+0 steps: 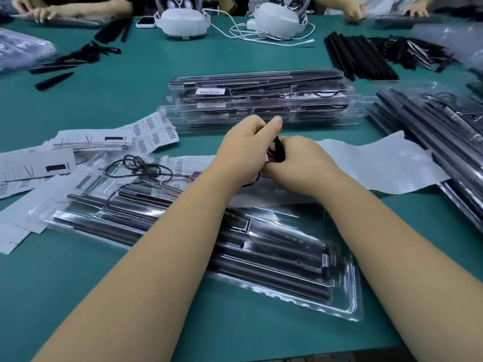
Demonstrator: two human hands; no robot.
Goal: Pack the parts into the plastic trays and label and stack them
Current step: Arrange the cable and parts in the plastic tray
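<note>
My left hand (248,147) and my right hand (300,165) meet over the middle of the table and together grip a small black coiled cable (277,150). Under my forearms lies a clear plastic tray (347,291) filled with long black rods. A second clear tray (78,194) to its left holds rods and a loose black cable (138,167). Behind my hands stands a stack of packed trays (261,105) with a barcode label (210,91) on top.
Label sheets (154,133) and printed cards (34,168) lie at the left. A white film sheet (379,163) lies at the right, beside more filled trays (439,131). Loose black rods (360,57), two white headsets (183,22) and other people's hands line the far edge.
</note>
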